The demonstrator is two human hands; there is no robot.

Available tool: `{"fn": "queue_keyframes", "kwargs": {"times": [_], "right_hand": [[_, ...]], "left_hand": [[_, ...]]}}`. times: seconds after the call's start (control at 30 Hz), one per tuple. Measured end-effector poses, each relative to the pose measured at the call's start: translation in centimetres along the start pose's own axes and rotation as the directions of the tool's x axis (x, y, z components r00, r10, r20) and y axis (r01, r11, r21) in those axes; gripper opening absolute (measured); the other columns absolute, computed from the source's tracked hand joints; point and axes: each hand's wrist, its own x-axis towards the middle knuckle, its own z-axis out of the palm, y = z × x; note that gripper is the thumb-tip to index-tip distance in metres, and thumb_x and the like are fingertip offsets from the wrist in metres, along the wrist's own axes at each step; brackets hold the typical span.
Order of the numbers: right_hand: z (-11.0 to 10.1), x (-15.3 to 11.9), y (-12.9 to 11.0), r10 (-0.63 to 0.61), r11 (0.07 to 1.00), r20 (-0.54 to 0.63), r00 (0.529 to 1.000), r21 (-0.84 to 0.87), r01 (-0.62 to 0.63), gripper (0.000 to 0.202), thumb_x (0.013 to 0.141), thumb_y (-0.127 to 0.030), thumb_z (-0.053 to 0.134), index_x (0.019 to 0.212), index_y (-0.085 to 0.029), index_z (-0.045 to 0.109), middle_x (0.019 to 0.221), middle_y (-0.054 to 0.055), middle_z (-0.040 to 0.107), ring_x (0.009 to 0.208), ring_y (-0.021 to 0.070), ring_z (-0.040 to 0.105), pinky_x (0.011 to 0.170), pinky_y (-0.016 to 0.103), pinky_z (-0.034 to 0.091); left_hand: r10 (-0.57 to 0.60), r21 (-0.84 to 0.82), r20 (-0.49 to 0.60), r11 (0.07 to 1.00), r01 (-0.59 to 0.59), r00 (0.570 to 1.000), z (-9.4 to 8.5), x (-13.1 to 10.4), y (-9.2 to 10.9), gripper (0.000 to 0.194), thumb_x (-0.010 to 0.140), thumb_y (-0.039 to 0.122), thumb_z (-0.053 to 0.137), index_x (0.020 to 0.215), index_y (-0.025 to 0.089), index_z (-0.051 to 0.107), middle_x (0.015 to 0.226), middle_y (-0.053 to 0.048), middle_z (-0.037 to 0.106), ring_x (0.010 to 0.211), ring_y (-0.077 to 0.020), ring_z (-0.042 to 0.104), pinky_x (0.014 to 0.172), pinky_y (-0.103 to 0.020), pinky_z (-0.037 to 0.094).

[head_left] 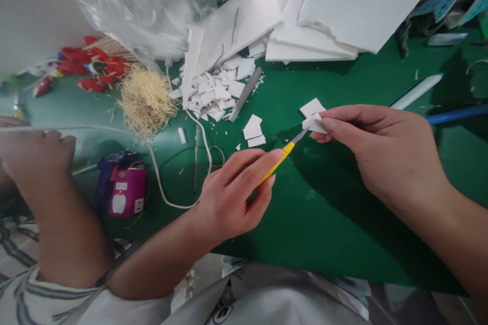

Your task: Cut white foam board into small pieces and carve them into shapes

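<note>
My left hand is closed round a yellow utility knife, its blade pointing up and to the right. The blade's tip is at a small white foam piece, which my right hand pinches between thumb and fingers. Just behind that piece is another white foam square; whether it is also held I cannot tell. Between my hands and the foam scraps, a few cut foam pieces lie on the green table.
A heap of foam scraps with a grey stick lies behind, below large white foam boards. Leftward are a straw bundle, a white cable and a purple box. Another person's arm rests at far left.
</note>
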Motion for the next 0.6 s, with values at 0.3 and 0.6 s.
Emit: {"fn": "queue_keyframes", "kwargs": {"times": [0.3,0.6], "right_hand": [[0.24,-0.36,-0.02,-0.033,0.999,-0.012,0.999,0.000,0.033,0.007,0.078,-0.023,0.083,0.080,-0.029,0.083,0.076,-0.003,0.079,0.072,0.0160,0.076,0.075,0.031,0.066],[0.12,-0.16,-0.15,-0.021,0.999,-0.007,1.000,-0.025,0.021,0.008,0.079,-0.021,0.082,0.078,-0.029,0.083,0.074,-0.003,0.079,0.070,0.0161,0.076,0.073,0.030,0.065]], "left_hand": [[-0.049,-0.031,-0.007,0.998,0.048,0.999,0.21,-0.46,0.16,0.041,0.095,0.008,0.064,0.135,0.017,0.064,0.121,-0.007,0.080,0.105,-0.0171,0.077,0.095,-0.026,0.066],[-0.008,0.024,0.006,1.000,0.008,1.000,0.25,-0.26,-0.08,0.035,0.094,0.006,0.066,0.128,0.015,0.066,0.115,-0.006,0.078,0.102,-0.0131,0.076,0.093,-0.020,0.063]]}}
